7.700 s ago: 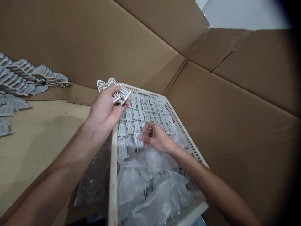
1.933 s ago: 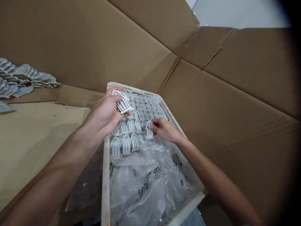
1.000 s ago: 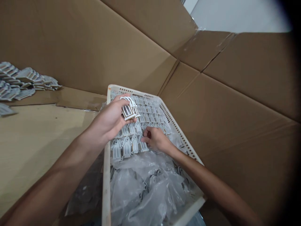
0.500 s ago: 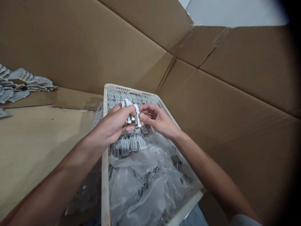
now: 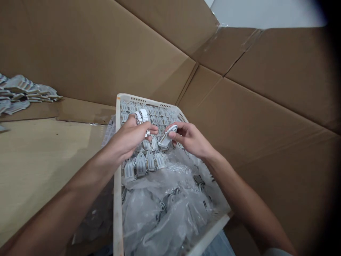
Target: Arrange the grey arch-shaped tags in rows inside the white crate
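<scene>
My left hand (image 5: pixel 133 137) is closed around a small bunch of white arch-shaped flat pieces (image 5: pixel 143 115), over the upper left of a white plastic crate (image 5: pixel 119 209). Between the thumb and fingers of my right hand (image 5: pixel 188 139) is a small stack of the same arch-shaped pieces (image 5: pixel 167 138), tilted above the crate. Beneath both hands, similar arch-shaped pieces (image 5: pixel 141 164) stand in rows inside the crate. Their exact kind is unclear.
Crumpled clear plastic sheeting (image 5: pixel 160 206) covers the crate's near half, with more pieces under it. Cardboard walls (image 5: pixel 239 124) rise behind and to the right. At far left, a heap of similar pieces (image 5: pixel 23 90) lies beside the pale board (image 5: pixel 32 160).
My hands have moved apart. My right hand has drawn a small stack of pieces away to the right from the bunch in my left hand.
</scene>
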`<state>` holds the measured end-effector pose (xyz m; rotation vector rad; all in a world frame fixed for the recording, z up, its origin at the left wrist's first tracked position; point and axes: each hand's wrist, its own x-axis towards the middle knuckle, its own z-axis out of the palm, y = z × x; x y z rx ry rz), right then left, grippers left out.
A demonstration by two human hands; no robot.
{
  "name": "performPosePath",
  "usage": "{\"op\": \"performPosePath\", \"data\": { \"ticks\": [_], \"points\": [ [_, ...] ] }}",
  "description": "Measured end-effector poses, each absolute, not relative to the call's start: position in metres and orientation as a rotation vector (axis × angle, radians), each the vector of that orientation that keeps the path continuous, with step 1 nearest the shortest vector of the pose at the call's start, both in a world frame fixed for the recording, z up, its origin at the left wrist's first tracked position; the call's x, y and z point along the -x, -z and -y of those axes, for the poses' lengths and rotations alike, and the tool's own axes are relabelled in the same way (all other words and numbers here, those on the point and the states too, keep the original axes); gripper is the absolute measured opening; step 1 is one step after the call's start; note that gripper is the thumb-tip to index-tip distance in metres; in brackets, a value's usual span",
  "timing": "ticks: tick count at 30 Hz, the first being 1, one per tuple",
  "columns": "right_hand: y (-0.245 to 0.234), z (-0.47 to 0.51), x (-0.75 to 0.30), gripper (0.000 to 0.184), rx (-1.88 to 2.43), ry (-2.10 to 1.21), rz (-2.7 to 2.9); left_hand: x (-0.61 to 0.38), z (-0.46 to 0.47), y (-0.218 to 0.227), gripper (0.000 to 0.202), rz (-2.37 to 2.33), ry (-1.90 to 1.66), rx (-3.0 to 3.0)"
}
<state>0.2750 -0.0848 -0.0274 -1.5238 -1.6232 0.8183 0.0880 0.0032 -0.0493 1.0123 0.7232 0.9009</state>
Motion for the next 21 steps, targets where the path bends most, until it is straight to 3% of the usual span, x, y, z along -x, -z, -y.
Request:
{"op": "performPosePath", "data": {
  "ticks": [6,21],
  "points": [
    [0.056,0.083,-0.315,0.027,1.958,-0.883,1.759,-0.082,-0.011,0.049,0.019,-0.724,-0.872,-1.127],
    [0.109,0.081,-0.314,0.021,2.072,-0.996,1.551,-0.083,-0.007,0.050,0.016,-0.766,-0.787,-1.219]
  ]
}}
